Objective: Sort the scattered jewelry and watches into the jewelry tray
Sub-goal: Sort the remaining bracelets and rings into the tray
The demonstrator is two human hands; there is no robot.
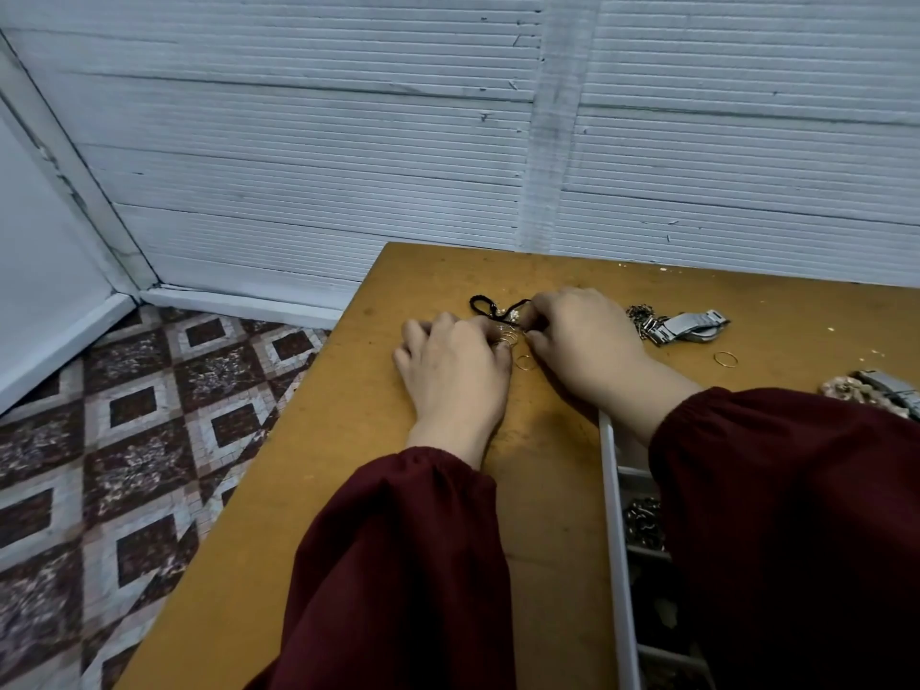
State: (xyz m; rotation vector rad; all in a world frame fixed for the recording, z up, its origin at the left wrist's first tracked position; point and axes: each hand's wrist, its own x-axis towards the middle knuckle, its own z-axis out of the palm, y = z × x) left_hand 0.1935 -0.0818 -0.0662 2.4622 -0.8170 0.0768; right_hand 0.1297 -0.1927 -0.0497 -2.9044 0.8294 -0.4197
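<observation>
1. Fingers [478, 332] of the left hand [453, 373] curl onto a cluster of thin gold rings [507, 336] and seem to pinch them. The right hand [585, 341] curls its fingers [540, 311] down just beside the cluster. Whether they grasp anything is hidden.
2. The step looks like gathering the rings off the desk [438, 495]. They are fine wire hoops lying flat, so a fingernail pinch or a slide should suit best. Keep them free of the black cord [485, 307], which could snag.
3. A loose ring [523, 362] lies just near them, smooth and round. The cord is braided and looped.
4. Further right lie a dark chain [639, 313], metal link-band watches [694, 327] and another ring [726, 359].
5. The white jewelry tray [610, 470] sits near, under the right sleeve [776, 490].
</observation>
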